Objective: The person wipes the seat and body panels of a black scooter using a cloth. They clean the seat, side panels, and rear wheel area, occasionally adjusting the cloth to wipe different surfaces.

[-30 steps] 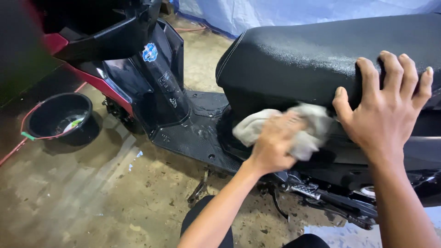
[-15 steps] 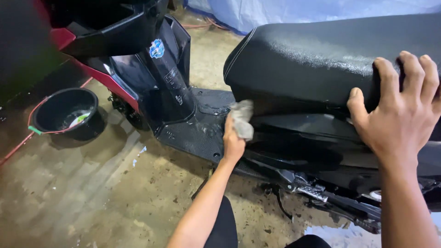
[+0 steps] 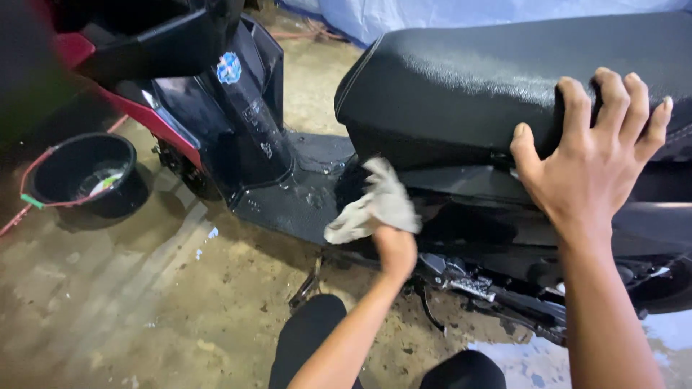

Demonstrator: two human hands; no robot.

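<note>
Now Both Hands on the Wet Scooter

We see the left hand (image 3: 394, 248) reaching forward from a bare forearm, fingers closed around a crumpled grey rag (image 3: 375, 204). The rag is pressed against the dark side panel (image 3: 461, 223) just below the front corner of the seat, beside the footboard. The right hand (image 3: 587, 155) rests on the edge of the black seat (image 3: 468, 79), fingers spread apart and curled over the top, thumb down on the side; it holds nothing, only braces there.

Around them, the black footboard (image 3: 288, 202) glistens with water, and the front leg shield (image 3: 238, 122) rises from it with a blue badge near its top. A black bucket (image 3: 83, 173) with a red handle stands on the wet concrete floor (image 3: 130, 302), well apart from the hands; something pale lies inside it, though we cannot tell what. Below the panel sit a metal footpeg (image 3: 468, 287) and the side stand (image 3: 306, 287). The person's dark-clad knees (image 3: 317, 338) fill the bottom edge, and the left wrist hides part of the underside from us.

Compared with half a second ago, the rag sits at much the same spot by the seat's front corner, though it has opened out more above the fist. The right hand keeps its place on the seat.
</note>
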